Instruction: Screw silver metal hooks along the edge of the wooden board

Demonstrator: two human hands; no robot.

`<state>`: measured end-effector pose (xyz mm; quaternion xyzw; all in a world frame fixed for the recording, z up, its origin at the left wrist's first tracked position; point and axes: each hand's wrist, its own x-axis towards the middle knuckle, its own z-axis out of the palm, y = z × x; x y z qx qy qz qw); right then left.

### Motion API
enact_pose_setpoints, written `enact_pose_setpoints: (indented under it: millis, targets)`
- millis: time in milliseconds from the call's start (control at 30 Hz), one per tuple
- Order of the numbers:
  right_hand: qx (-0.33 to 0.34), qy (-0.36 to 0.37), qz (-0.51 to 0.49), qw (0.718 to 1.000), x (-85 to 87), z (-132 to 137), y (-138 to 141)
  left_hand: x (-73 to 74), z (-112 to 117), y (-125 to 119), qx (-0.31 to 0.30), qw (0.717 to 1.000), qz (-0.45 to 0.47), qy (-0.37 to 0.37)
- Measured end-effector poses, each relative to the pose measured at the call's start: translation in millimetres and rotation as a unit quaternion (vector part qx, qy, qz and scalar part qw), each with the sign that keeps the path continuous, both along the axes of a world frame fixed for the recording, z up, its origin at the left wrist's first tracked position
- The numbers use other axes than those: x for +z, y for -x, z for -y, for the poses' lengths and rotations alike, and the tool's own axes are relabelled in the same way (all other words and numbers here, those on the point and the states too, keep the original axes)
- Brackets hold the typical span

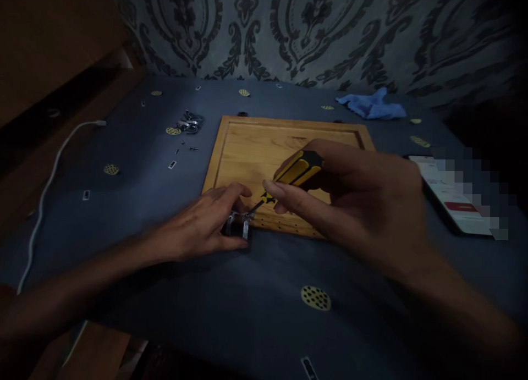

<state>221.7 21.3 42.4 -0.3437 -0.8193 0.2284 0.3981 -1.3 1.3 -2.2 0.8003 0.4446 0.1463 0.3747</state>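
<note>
A yellow and black screwdriver (295, 171) is gripped in my right hand (363, 198), its shaft slanting down to the left. Its tip meets a small shiny metal hook (246, 229) at the near left corner of a framed wooden board (264, 154). My left hand (206, 220) has its thumb and fingers closed around that hook, steadying it against the board's near edge. A row of small dark holes runs along this edge. Whether a screw sits under the tip is too small to tell.
More metal hooks (190, 122) lie in a pile at the back left, with several loose screws (193, 148) beside them. A white cable (45, 187) runs along the left. A blue cloth (373, 105) lies at the back right; a phone (454, 198) rests at the right.
</note>
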Motion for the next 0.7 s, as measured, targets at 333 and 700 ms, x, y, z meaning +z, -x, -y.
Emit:
enact_pose_setpoints:
  millis: [333,700]
  targets:
    - [0.008,0.009,-0.004,1.0,-4.9,-1.5,1.5,-2.3,0.1,0.3,-0.002,1.0,0.004,0.0]
    - [0.083,0.099,0.014,0.991,-0.5,-5.6,-2.8,-5.7,-0.1,1.8,0.003,1.0,0.005,-0.005]
